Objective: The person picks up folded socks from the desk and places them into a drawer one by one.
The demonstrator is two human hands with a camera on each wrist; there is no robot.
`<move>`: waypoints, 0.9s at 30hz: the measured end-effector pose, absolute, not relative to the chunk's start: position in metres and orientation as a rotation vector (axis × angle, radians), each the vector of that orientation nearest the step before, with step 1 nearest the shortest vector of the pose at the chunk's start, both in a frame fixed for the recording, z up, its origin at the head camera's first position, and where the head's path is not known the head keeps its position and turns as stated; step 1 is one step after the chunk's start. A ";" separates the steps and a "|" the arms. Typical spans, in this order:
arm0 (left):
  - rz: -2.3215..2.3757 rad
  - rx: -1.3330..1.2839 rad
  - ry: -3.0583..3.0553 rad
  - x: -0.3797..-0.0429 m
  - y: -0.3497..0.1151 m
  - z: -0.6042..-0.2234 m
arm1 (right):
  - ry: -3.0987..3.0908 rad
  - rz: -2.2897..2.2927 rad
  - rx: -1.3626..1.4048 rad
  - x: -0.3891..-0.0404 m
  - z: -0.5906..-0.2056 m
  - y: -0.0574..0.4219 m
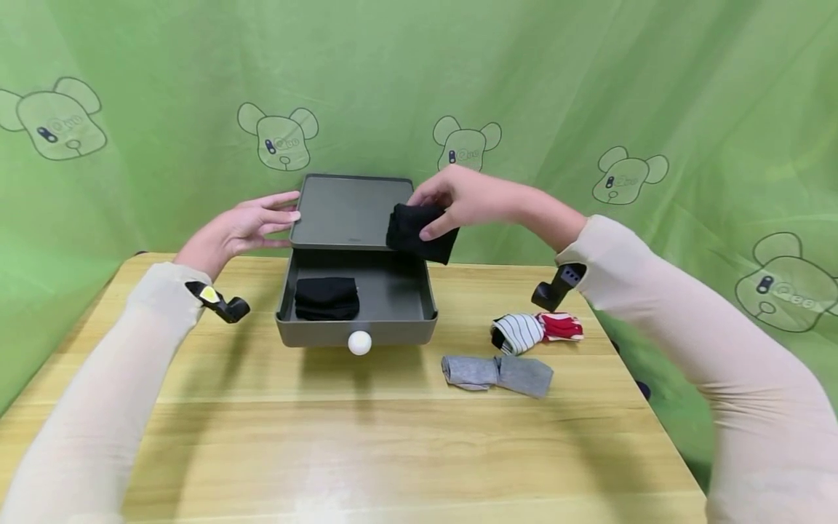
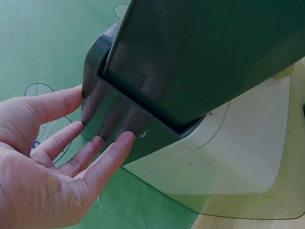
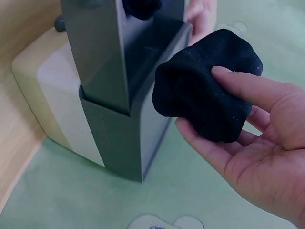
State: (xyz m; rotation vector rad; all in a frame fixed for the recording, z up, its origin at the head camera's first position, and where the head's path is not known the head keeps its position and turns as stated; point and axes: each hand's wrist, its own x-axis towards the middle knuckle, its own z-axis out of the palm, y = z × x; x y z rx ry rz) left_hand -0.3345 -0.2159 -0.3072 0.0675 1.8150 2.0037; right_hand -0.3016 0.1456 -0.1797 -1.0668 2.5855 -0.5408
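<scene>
My right hand point(image 1: 458, 193) pinches a folded black sock point(image 3: 205, 81) between thumb and fingers. It holds the sock over the right front corner of a dark grey drawer box point(image 1: 353, 211), as seen in the head view. With fingers spread and nearly straight, my left hand point(image 1: 245, 225) touches the left side of the box; the fingertips point(image 2: 126, 137) press the wall in the left wrist view. The drawer point(image 1: 294, 333) is pulled out toward me, with a white round knob point(image 1: 359, 343) on its front. Inside, at the left, lies another folded black sock point(image 1: 327, 298).
Right of the drawer, a striped folded sock point(image 1: 520, 332) lies against a red and white one point(image 1: 561, 327). Nearer me are two grey folded pieces point(image 1: 524, 375) side by side on the wooden table point(image 1: 366, 451). A green curtain point(image 1: 380, 73) hangs behind the box.
</scene>
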 end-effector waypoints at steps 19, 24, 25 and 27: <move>2.004 0.081 1.819 -0.334 -0.213 -0.307 | 2.434 -0.495 -1.214 -0.298 -0.224 0.114; 1.994 0.099 1.829 -0.335 -0.213 -0.306 | 2.427 -0.438 -1.224 -0.298 -0.229 0.111; 1.996 0.098 1.829 -0.335 -0.213 -0.306 | 2.425 -0.429 -1.218 -0.298 -0.230 0.110; 1.995 0.104 1.829 -0.335 -0.213 -0.306 | 2.421 -0.416 -1.207 -0.297 -0.232 0.109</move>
